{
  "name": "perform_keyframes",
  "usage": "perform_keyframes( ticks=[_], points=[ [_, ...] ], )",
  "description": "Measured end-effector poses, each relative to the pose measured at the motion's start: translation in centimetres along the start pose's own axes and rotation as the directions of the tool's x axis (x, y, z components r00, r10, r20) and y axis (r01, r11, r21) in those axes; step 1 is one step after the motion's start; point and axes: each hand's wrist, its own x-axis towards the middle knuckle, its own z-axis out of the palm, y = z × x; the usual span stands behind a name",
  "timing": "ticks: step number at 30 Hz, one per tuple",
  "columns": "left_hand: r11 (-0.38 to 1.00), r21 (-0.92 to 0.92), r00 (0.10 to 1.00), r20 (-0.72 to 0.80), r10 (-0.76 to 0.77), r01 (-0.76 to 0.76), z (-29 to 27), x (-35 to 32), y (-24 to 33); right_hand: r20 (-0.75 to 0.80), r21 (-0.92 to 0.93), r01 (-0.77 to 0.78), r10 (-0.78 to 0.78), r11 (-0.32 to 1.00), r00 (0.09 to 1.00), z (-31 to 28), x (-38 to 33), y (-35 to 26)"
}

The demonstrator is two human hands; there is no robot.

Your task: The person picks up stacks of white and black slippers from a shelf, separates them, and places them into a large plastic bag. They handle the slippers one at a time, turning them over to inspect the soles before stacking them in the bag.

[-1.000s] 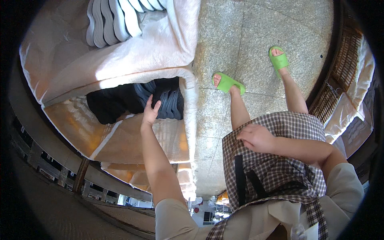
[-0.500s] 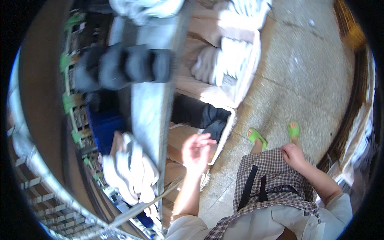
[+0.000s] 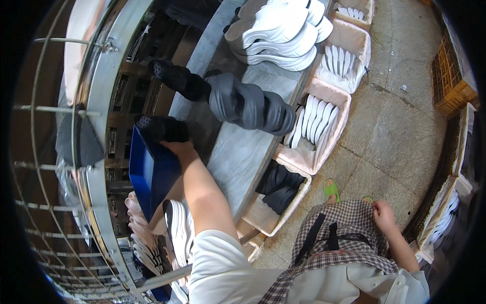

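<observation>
My left hand (image 3: 179,148) reaches across to the far side of the metal shelf, its fingers against a stack of black shoe soles (image 3: 161,128). Part of that grip is hidden by the soles. Right beside it, a blue plastic bin (image 3: 147,167) stands tilted. Dark grey soles (image 3: 248,105) lie stacked in a row across the grey shelf (image 3: 230,157), with more black ones at their far end. Low at my right side, my right hand (image 3: 383,217) is closed at the edge of my checked apron (image 3: 316,210).
White soles (image 3: 283,33) are piled farther up the shelf. Lined baskets (image 3: 331,134) of white and black soles stand along its right side. A wire rack (image 3: 55,207) borders the left. Yellow crates (image 3: 453,83) stand at the right beyond the concrete floor (image 3: 379,147).
My left hand has moved from above the baskets, where it was empty, leftward over the shelf to the black soles. My right hand stays by the apron. The view has shifted.
</observation>
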Motion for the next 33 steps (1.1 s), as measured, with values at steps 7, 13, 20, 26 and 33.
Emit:
perform_keyframes(
  ticks=[7, 13, 20, 26, 33],
  points=[
    [0.988, 0.148, 0.959, -0.270, 0.089, -0.051, -0.6, 0.3, 2.1, 0.142, -0.006, 0.035, -0.034, 0.999, 0.989, 1.8, -0.9, 0.6],
    [0.998, 0.058, 0.953, -0.303, 0.025, -0.008, -0.8, -0.3, -2.8, 0.136, 0.044, 0.223, -0.227, 0.974, 0.964, 1.1, 3.1, -3.1],
    [0.985, -0.102, 0.946, -0.280, -0.163, 0.139, 0.7, -21.5, -6.7, 0.161, 0.163, 0.467, -0.490, 0.869, 0.857, -0.8, 8.4, -9.7],
    [0.910, -0.015, 0.895, -0.177, -0.411, 0.415, 0.2, -44.5, -4.0, 0.581, 0.769, -0.358, -0.344, 0.530, 0.737, -0.7, 8.4, -19.3],
    [0.797, 0.285, 0.839, -0.054, -0.542, 0.533, -2.9, -58.0, -4.6, 0.562, 0.617, -0.779, -0.631, -0.110, 0.534, -0.7, 3.6, -19.2]
  ],
)
